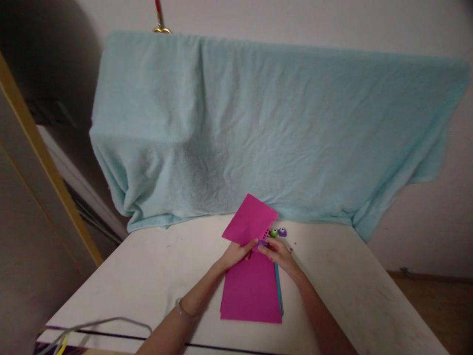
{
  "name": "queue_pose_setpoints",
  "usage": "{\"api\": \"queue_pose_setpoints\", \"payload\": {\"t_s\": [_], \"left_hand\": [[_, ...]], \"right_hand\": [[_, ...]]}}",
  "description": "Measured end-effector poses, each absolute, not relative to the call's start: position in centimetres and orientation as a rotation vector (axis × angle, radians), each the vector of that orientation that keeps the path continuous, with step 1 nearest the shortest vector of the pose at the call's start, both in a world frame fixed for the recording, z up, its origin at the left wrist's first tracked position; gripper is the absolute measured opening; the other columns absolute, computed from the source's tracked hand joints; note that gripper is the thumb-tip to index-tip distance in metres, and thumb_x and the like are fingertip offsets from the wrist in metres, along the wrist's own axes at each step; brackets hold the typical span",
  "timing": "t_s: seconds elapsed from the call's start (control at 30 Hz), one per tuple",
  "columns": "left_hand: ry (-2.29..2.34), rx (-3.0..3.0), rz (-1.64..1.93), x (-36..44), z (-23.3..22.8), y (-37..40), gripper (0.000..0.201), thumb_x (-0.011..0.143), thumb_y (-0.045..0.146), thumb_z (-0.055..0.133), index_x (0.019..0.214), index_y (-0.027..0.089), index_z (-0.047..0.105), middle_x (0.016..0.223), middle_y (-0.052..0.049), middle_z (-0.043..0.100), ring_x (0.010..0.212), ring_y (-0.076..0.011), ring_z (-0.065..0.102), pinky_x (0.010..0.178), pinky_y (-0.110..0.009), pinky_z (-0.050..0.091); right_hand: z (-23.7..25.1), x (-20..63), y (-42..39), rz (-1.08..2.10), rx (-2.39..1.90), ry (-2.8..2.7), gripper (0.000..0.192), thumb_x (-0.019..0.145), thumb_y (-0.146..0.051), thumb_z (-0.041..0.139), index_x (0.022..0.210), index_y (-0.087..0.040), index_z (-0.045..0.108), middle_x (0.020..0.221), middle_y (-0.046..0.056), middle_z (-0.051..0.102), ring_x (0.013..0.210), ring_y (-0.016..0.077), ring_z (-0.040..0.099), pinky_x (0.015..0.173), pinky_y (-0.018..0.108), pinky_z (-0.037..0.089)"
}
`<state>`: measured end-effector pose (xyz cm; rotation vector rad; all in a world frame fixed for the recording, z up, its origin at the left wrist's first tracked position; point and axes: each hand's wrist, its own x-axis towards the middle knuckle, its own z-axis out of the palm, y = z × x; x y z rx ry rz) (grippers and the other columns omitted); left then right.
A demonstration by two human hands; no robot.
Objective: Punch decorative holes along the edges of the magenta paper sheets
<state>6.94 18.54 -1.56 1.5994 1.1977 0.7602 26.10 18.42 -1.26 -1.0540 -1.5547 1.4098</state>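
Note:
My left hand [236, 255] grips a magenta sheet of paper [248, 219], held up at a tilt over the table. A row of small punched holes runs along the sheet's right edge. In the fingers of my right hand [278, 252] is a small purple paper punch [262, 243], set at the sheet's lower right edge; my left thumb touches it too. Just beyond my right hand stand a green punch [274, 231] and another purple punch [282, 231], both with eye shapes on them. Below my hands lies a stack of magenta paper [251, 293], with blue showing at its right side.
Tiny red bits [291, 249] lie on the white table [343, 286] right of my hand. A light blue cloth [277, 128] hangs behind the table. At the front left is a grey cable [111, 319]. A yellow-edged panel [51, 158] stands at the left.

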Motion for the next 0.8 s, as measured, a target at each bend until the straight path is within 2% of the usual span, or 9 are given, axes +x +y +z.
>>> {"api": "queue_pose_setpoints", "payload": {"t_s": [0.1, 0.3, 0.47, 0.63, 0.8], "left_hand": [[1.209, 1.600, 0.791, 7.1, -1.8, 18.5, 0.060, 0.082, 0.068, 0.039, 0.051, 0.018, 0.051, 0.048, 0.000, 0.050, 0.049, -0.0137, 0.048, 0.058, -0.027, 0.039], [1.225, 1.596, 0.858, 7.3, -1.8, 18.4, 0.058, 0.082, 0.068, 0.039, 0.056, 0.018, 0.052, 0.048, 0.000, 0.050, 0.048, -0.0136, 0.047, 0.057, -0.027, 0.040], [1.145, 1.681, 1.040, 7.4, -0.6, 18.1, 0.050, 0.085, 0.061, 0.043, 0.074, 0.016, 0.061, 0.073, -0.005, 0.064, 0.078, -0.0185, 0.058, 0.075, -0.029, 0.044], [1.098, 1.762, 0.899, 7.5, 0.0, 17.8, 0.057, 0.090, 0.059, 0.032, 0.058, 0.018, 0.053, 0.058, -0.002, 0.054, 0.061, -0.0150, 0.052, 0.071, -0.027, 0.042], [1.123, 1.772, 0.906, 7.5, -0.6, 17.9, 0.055, 0.091, 0.058, 0.031, 0.058, 0.019, 0.049, 0.056, 0.000, 0.050, 0.058, -0.0144, 0.049, 0.067, -0.026, 0.040]], "right_hand": [[-1.5, 26.1, 18.4, 1.405, -1.075, -1.564, 0.036, 0.073, -0.053, 0.070, 0.088, -0.020, 0.067, 0.066, 0.000, 0.055, 0.059, 0.0145, 0.048, 0.047, 0.023, 0.033], [-2.1, 25.9, 18.5, 1.357, -1.063, -1.569, 0.041, 0.073, -0.054, 0.069, 0.094, -0.019, 0.067, 0.062, 0.000, 0.053, 0.057, 0.0138, 0.047, 0.047, 0.023, 0.033], [-2.4, 25.7, 18.4, 1.370, -1.084, -1.528, 0.041, 0.072, -0.057, 0.069, 0.087, -0.019, 0.064, 0.057, -0.003, 0.049, 0.050, 0.0112, 0.043, 0.045, 0.023, 0.031], [-2.7, 25.9, 18.6, 1.410, -1.091, -1.544, 0.043, 0.073, -0.060, 0.065, 0.083, -0.019, 0.061, 0.058, -0.004, 0.052, 0.047, 0.0102, 0.044, 0.044, 0.023, 0.030], [-2.5, 26.0, 18.5, 1.413, -1.057, -1.560, 0.041, 0.075, -0.058, 0.065, 0.085, -0.019, 0.060, 0.062, -0.003, 0.054, 0.050, 0.0105, 0.047, 0.047, 0.023, 0.035]]}}
